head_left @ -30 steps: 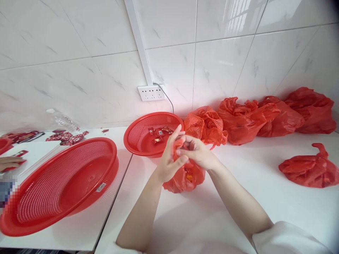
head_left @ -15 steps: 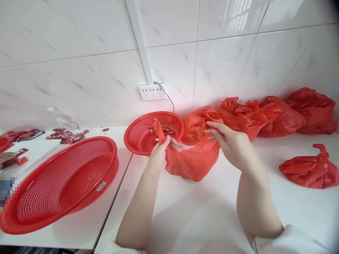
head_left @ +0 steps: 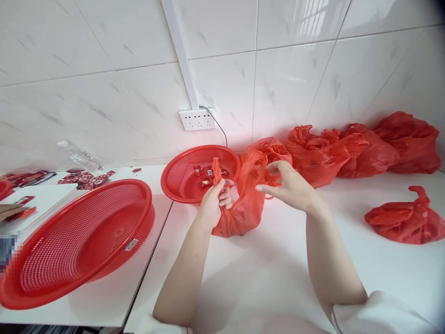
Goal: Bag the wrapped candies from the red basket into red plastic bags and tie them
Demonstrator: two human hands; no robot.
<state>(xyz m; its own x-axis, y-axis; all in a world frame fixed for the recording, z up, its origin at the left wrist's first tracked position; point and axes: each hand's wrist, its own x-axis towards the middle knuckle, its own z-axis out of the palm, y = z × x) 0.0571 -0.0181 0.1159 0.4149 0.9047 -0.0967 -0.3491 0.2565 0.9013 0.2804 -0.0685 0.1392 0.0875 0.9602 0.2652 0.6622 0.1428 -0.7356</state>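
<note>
A thin red plastic bag (head_left: pixel 245 215) hangs at the white table, its gathered top in the fist of my left hand (head_left: pixel 212 206). A twisted end of the bag sticks up above the thumb. To the right of the bag is my right hand (head_left: pixel 294 188), thumb and fingers spread apart, with nothing visible in it. What the bag contains is hidden. Just behind my left hand stands a small round red basket (head_left: pixel 168 178), with several small red wrapped packets (head_left: pixel 207 173) in it.
A large red perforated basket (head_left: pixel 86 273) stands at left. Behind it are red packets (head_left: pixel 85 178) and a clear bottle (head_left: pixel 81 157). Filled red bags (head_left: pixel 321 157) line the tiled wall; a knotted bag (head_left: pixel 406 220) lies at right. Another person's hand (head_left: pixel 9 211) shows far left.
The right side of the bag has drawn in to the left. My right hand has shifted slightly left, and its fingers have spread. My left hand keeps its grip.
</note>
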